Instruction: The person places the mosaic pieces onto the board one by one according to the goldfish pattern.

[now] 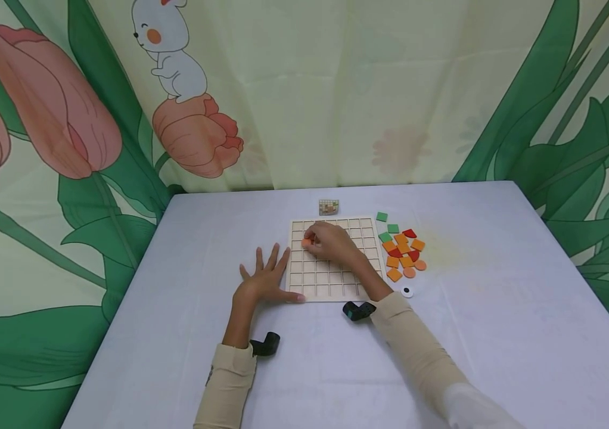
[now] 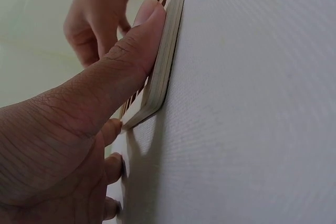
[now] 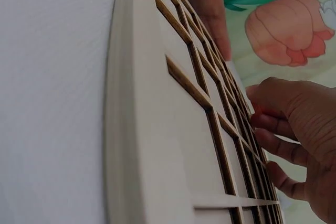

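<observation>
A square wooden grid board [image 1: 316, 292] lies on the white table. My left hand [image 1: 263, 285] is at its left side with fingers spread; in the left wrist view the thumb [image 2: 142, 35] rests on the rim of the board near a corner. Over the upper left cells, my right hand [image 1: 331, 241] pinches a small orange round piece [image 1: 306, 243]. The right wrist view shows the right hand's curled fingers [image 3: 283, 124] close to the grid, with only a sliver of orange between them.
Right of the board lie several orange squares [image 1: 392, 261], green squares [image 1: 392, 228], red pieces [image 1: 409, 233] and orange round pieces [image 1: 409, 272]. A white disc with a dark centre [image 1: 407, 292] lies near the board's front right corner. Behind the board is a small picture card [image 1: 328, 207].
</observation>
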Available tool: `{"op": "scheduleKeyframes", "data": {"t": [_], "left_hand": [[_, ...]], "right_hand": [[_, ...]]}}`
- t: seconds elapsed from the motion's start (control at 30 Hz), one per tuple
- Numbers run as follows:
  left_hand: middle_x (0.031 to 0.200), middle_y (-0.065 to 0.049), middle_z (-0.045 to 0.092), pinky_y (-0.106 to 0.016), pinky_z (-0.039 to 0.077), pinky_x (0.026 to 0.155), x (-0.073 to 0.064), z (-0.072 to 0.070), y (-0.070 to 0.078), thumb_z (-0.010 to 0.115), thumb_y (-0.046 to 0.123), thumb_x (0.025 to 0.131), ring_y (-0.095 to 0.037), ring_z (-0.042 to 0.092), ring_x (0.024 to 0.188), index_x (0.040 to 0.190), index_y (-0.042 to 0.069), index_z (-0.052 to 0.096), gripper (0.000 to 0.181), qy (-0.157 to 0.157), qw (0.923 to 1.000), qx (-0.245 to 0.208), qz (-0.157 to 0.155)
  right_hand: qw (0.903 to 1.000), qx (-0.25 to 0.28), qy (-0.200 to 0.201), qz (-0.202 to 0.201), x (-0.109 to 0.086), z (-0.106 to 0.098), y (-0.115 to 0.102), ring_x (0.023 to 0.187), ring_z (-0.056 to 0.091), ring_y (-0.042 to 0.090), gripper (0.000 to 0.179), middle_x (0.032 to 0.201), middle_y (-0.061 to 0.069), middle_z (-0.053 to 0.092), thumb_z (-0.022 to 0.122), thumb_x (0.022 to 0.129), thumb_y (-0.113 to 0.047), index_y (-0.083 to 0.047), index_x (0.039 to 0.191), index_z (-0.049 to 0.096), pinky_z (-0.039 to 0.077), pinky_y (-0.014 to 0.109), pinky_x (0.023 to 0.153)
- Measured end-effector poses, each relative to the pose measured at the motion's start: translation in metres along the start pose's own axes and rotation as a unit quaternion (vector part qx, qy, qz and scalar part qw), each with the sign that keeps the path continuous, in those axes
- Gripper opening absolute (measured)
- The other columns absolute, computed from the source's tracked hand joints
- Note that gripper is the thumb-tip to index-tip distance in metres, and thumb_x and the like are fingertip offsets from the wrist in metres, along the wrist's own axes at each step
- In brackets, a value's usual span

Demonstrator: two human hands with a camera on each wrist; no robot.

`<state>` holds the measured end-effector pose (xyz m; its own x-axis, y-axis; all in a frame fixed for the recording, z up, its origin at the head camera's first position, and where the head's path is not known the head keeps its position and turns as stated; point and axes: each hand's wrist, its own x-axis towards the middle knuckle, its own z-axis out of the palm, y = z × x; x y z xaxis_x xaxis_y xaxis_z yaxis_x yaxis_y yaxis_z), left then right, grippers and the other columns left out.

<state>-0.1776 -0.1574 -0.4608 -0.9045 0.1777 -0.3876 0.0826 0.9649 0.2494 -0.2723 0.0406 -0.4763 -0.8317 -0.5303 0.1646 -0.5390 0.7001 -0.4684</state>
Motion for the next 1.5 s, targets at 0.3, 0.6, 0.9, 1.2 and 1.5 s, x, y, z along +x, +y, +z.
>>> {"op": "scheduleKeyframes", "data": {"t": [0.3,0.6,0.9,1.2,1.5], "left_hand": [[0.166,-0.003,-0.012,-0.079,0.002,0.106,0.000,0.001,0.000,0.069,0.077,0.067,-0.042,-0.019,0.148,0.158,0.030,0.002,0.123,-0.001,1.0000,0.002,-0.002],[0.166,-0.004,-0.010,-0.080,0.003,0.106,-0.003,0.003,0.000,0.069,0.076,0.068,-0.044,-0.018,0.148,0.158,0.028,0.003,0.122,0.002,1.0000,-0.003,0.004],[0.166,-0.005,-0.009,-0.080,0.003,0.105,-0.004,0.003,0.002,0.069,0.076,0.069,-0.044,-0.017,0.148,0.159,0.028,0.004,0.121,0.008,0.9999,0.000,0.009],[0.166,-0.005,-0.010,-0.080,0.004,0.105,-0.002,0.003,0.002,0.068,0.076,0.069,-0.044,-0.017,0.148,0.158,0.028,0.002,0.121,0.006,0.9999,0.004,0.008],[0.166,-0.004,-0.010,-0.080,0.002,0.105,0.000,0.001,0.000,0.069,0.077,0.067,-0.043,-0.018,0.148,0.158,0.029,0.002,0.122,0.005,1.0000,0.002,0.003]], "right_hand": [[0.9998,-0.004,0.016,-0.007,0.006,0.009,-0.009,0.082,0.060,0.012,0.022,0.100,0.000,0.068,0.065,0.092,-0.030,-0.013,0.104,0.071,0.050,0.029,0.070],[0.9999,-0.007,0.009,0.006,0.006,0.015,-0.018,0.086,0.059,0.013,0.021,0.102,0.000,0.066,0.068,0.089,-0.026,-0.014,0.106,0.071,0.043,0.036,0.074],[0.9998,-0.014,0.004,0.013,0.006,0.015,-0.019,0.086,0.060,0.014,0.022,0.103,0.000,0.066,0.069,0.090,-0.027,-0.013,0.107,0.071,0.045,0.036,0.074],[0.9999,-0.005,0.001,0.016,0.006,0.014,-0.017,0.089,0.061,0.015,0.023,0.105,0.001,0.066,0.068,0.091,-0.028,-0.012,0.108,0.070,0.046,0.037,0.076],[0.9998,0.005,0.012,0.017,0.008,0.017,-0.014,0.090,0.061,0.014,0.024,0.105,0.000,0.065,0.066,0.092,-0.030,-0.014,0.110,0.069,0.044,0.036,0.077]]}}
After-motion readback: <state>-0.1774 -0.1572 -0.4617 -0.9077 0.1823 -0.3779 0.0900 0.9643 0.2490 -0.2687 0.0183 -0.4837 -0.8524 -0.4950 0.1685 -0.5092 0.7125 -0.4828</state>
